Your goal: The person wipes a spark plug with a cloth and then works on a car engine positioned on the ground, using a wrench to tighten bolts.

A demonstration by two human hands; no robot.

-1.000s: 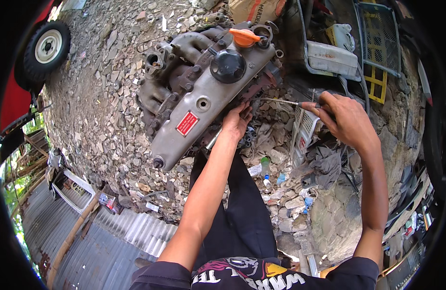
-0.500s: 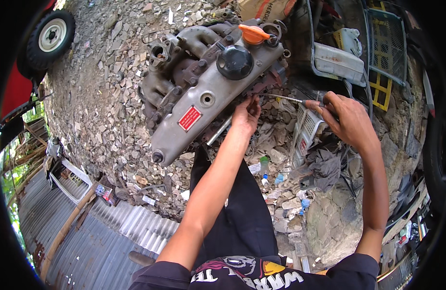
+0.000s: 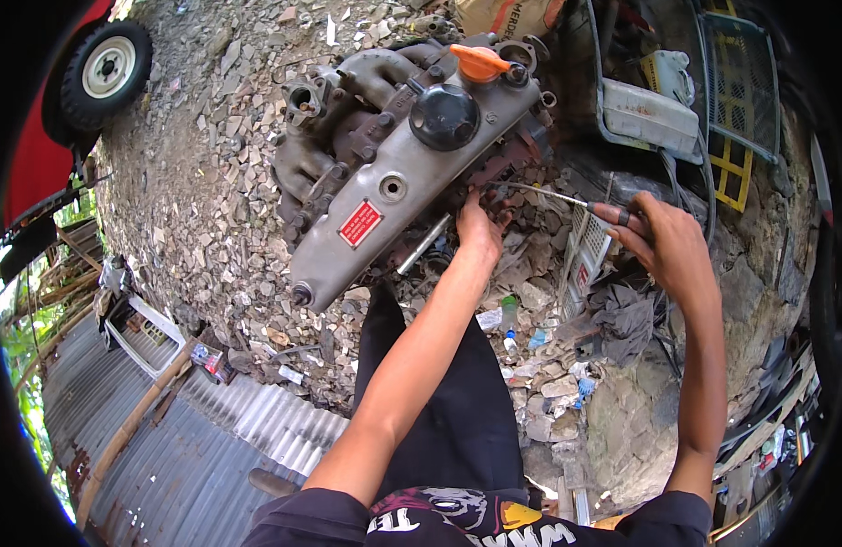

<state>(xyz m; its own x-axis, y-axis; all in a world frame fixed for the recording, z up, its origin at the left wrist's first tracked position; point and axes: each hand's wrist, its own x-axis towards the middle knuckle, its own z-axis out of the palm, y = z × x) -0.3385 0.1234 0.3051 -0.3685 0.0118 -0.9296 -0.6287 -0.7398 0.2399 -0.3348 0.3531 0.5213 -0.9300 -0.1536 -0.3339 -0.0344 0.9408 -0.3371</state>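
The right hand (image 3: 667,241) is pinching a slim metal-shafted tool (image 3: 567,198); beyond the left hand (image 3: 479,228), whose grip I can't tell, a smooth-topped grey engine (image 3: 419,173) is sitting.

Grey engine (image 3: 430,164), slanting up rightward, black cap (image 3: 444,118) and orange cap (image 3: 480,63) on top, thin-shafted tool (image 3: 553,193), tip at engine's right side
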